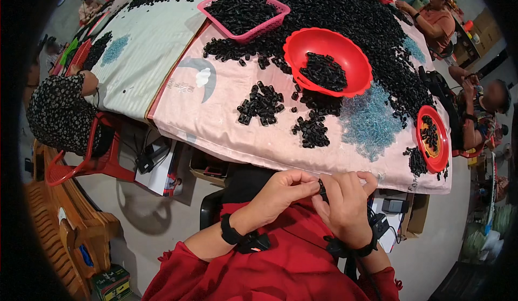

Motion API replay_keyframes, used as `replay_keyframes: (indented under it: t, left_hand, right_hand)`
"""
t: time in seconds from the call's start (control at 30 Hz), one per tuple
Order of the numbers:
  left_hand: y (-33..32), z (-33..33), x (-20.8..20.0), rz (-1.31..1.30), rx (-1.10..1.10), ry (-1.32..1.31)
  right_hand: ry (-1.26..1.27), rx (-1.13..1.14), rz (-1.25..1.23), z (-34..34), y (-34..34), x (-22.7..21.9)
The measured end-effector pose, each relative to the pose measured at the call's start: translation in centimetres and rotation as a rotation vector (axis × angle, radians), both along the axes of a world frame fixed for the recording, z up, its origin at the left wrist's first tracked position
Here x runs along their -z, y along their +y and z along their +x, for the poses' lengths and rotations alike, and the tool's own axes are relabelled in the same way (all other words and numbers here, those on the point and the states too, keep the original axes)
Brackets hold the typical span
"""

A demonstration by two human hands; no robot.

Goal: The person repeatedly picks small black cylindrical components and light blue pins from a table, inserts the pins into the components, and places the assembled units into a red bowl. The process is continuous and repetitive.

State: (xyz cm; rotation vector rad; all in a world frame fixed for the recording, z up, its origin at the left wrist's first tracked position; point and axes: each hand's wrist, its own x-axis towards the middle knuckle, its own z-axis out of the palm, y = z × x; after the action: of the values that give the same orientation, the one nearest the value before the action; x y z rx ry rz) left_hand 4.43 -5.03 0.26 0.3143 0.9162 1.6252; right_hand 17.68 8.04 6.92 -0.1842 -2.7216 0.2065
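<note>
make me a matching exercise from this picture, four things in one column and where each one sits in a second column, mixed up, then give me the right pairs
Things
1. pink basket
2. large red bowl
3. small red bowl
4. small black part

Places
A. pinched between both hands, left hand and right hand, below the table edge
B. right end of the pink cloth, near the table corner
C. far side of the table, full of black parts
D. middle of the table, beside the big black pile

Pairs: 1-C, 2-D, 3-B, 4-A
</note>
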Motion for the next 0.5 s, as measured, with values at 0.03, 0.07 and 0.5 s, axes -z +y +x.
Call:
replay_keyframes:
  t: [0.03,0.07,0.5]
  left_hand:
    - [0.2,0.0,0.2,0.004,-0.005,0.008]
    - [0.2,0.0,0.3,0.008,-0.010,0.017]
    - [0.3,-1.1,-0.3,-0.082,0.125,0.001]
  right_hand:
    - [-0.003,-0.002,0.007,0.1,0.0,0.2]
    - [-0.007,-0.004,0.015,0.2,-0.1,0.4]
    - [0.015,0.017,0.055,0.2,0.1,1.5]
